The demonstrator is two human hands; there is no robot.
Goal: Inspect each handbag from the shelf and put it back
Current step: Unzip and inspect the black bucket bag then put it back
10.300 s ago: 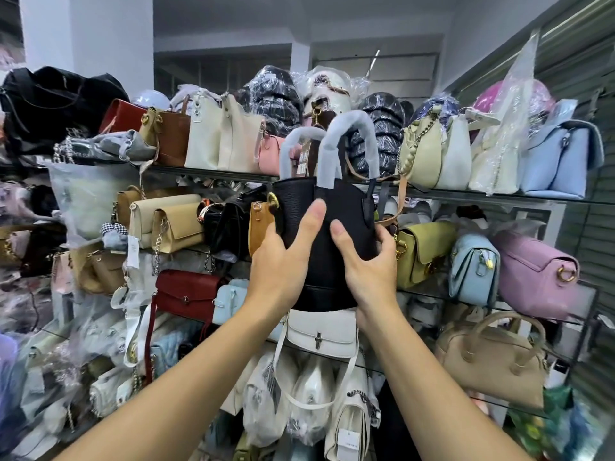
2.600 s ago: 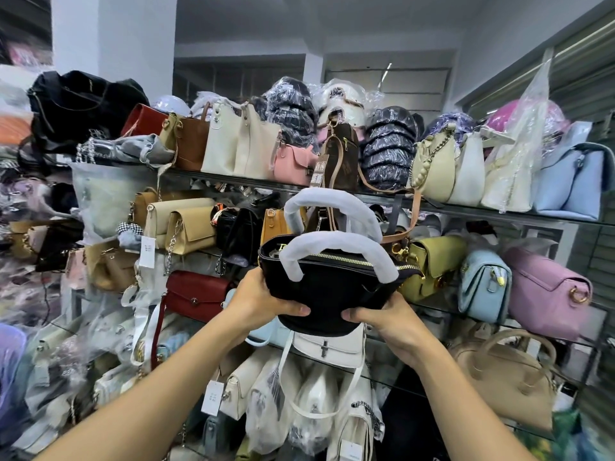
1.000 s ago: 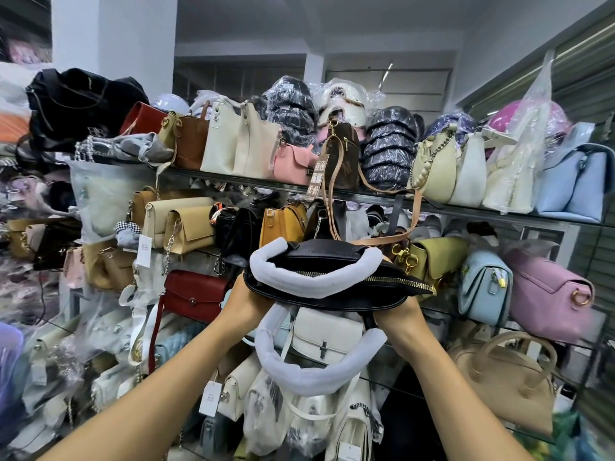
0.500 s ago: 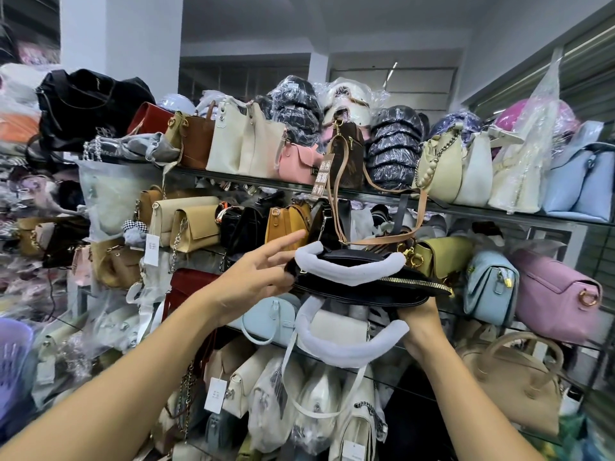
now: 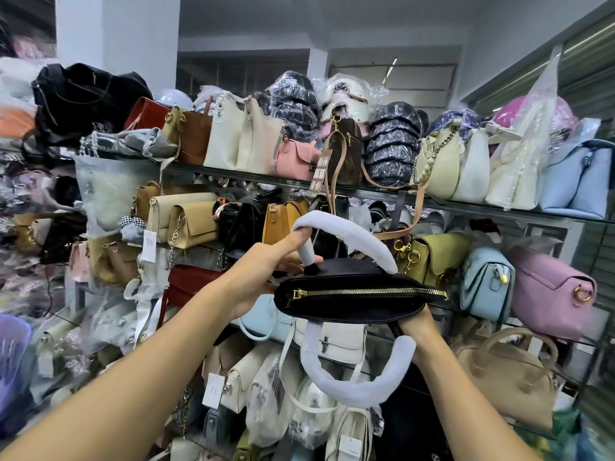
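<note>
I hold a black handbag (image 5: 352, 302) in front of the shelves, tilted so its closed gold zipper (image 5: 369, 292) faces me. Both its handles are wrapped in white foam. My left hand (image 5: 266, 271) pinches the upper handle (image 5: 346, 229) near its left end and lifts it. The lower handle (image 5: 352, 377) hangs down in a loop. My right hand (image 5: 414, 331) grips the bag from underneath at its right end, mostly hidden behind it.
The glass shelves (image 5: 482, 206) are packed with handbags: cream totes (image 5: 243, 134) and a brown strap bag (image 5: 346, 154) above, a mustard bag (image 5: 283, 221), olive bag (image 5: 432, 257), light blue bag (image 5: 486, 281) and pink bag (image 5: 549, 294) around mine, white bags (image 5: 332, 341) below.
My left hand has left the bag's side, reached over and taken the upper foam handle, raising it. The bag has tipped so the zipper faces me.
</note>
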